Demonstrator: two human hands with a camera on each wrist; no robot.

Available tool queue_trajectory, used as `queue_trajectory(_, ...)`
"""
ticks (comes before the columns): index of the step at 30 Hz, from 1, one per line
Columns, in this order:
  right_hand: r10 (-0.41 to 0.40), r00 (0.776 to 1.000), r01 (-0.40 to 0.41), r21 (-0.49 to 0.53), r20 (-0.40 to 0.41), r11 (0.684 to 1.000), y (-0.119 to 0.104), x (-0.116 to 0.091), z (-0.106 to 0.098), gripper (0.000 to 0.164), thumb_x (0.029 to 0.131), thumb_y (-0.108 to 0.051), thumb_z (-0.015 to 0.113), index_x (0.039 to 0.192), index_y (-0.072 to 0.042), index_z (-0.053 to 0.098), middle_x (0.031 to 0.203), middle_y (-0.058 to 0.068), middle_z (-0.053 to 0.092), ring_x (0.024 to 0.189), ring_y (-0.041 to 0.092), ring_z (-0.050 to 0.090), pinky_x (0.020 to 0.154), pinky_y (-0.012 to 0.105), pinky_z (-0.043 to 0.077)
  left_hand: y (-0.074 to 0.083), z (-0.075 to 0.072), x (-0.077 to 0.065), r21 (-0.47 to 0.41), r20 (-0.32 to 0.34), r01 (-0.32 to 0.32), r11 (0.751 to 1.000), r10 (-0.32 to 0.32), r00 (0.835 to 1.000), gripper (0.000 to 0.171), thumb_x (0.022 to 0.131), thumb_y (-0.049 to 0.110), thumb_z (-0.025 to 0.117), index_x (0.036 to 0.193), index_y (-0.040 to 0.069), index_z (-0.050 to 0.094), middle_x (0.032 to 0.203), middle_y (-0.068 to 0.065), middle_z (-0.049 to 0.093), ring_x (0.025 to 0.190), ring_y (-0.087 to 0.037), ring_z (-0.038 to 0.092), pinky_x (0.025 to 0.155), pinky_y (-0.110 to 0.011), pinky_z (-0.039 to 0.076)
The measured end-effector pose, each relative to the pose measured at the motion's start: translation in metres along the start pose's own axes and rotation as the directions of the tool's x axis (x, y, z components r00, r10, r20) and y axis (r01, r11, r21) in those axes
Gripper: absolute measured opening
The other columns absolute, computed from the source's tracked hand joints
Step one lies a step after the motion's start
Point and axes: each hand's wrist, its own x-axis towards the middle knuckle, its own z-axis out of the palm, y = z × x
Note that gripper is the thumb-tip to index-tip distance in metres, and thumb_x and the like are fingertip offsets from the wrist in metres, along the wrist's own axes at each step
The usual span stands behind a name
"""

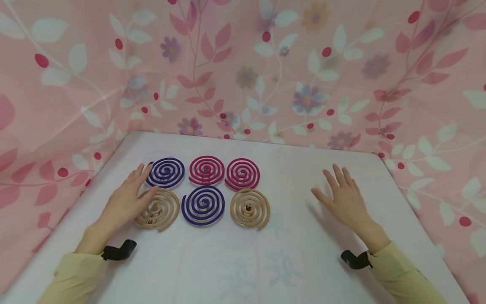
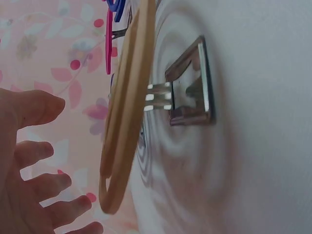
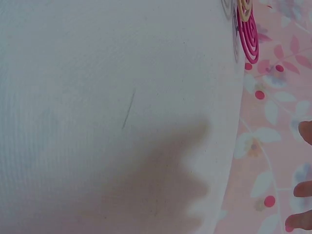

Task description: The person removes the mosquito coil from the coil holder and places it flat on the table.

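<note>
My left hand (image 1: pixel 123 200) hovers at the left edge of a tan mosquito coil (image 1: pixel 177 207), its fingers loosely spread. In the left wrist view that coil (image 2: pixel 127 117) sits raised on a small metal stand (image 2: pixel 207 83), with a gap between it and the fingers (image 2: pixel 41 105). A blue coil (image 1: pixel 166 170) lies just beyond the fingertips. Over the right part of the table, my right hand (image 1: pixel 345 200) is held above the surface, fingers spread and holding nothing. Only a few of its fingertips (image 3: pixel 304 189) show in the right wrist view.
Two pink coils (image 1: pixel 206 169) stand in the back row beside the blue one. In front are another blue coil (image 1: pixel 204 202) and a second tan coil (image 1: pixel 268 209). A white cloth covers the table (image 1: pixel 303 253); a pink floral curtain (image 1: pixel 243 63) surrounds its back and sides.
</note>
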Motion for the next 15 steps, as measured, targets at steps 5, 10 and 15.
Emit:
queue_trajectory(5, -0.013, 1.0, 0.013, 0.053, -0.012, 0.999, -0.006, 0.002, 0.007, 0.074, 0.095, -0.05, 0.061, 0.147, 0.0, 0.043, 0.158, 0.029, 0.029, 0.145, 0.052, 0.023, 0.11, 0.073, 0.024, 0.005, 0.007, 0.001, -0.037, 0.012, -0.013, 0.999, 0.014, 1.0, 0.073, 0.101, 0.039, 0.056, 0.159, 0.012, 0.023, 0.163, -0.026, 0.015, 0.141, -0.057, 0.026, 0.102, -0.079, 0.025)
queue_trajectory(10, -0.004, 1.0, 0.006, 0.126, -0.019, 0.992, -0.013, 0.003, 0.013, 0.071, 0.096, -0.049, 0.061, 0.146, -0.002, 0.043, 0.158, 0.026, 0.031, 0.143, 0.05, 0.028, 0.109, 0.072, 0.027, 0.012, 0.013, 0.002, -0.089, 0.021, -0.006, 0.996, 0.008, 1.0, 0.073, 0.1, 0.034, 0.058, 0.16, 0.013, 0.021, 0.163, -0.026, 0.018, 0.137, -0.059, 0.031, 0.105, -0.075, 0.027)
queue_trajectory(15, 0.02, 1.0, -0.018, 0.209, -0.01, 0.978, -0.019, 0.003, 0.019, 0.07, 0.096, -0.047, 0.062, 0.147, -0.003, 0.043, 0.159, 0.022, 0.032, 0.142, 0.047, 0.031, 0.11, 0.068, 0.03, 0.022, 0.019, 0.002, -0.125, 0.005, 0.005, 0.992, -0.004, 1.0, 0.073, 0.1, 0.031, 0.059, 0.16, 0.012, 0.022, 0.158, -0.027, 0.029, 0.135, -0.056, 0.038, 0.107, -0.07, 0.032)
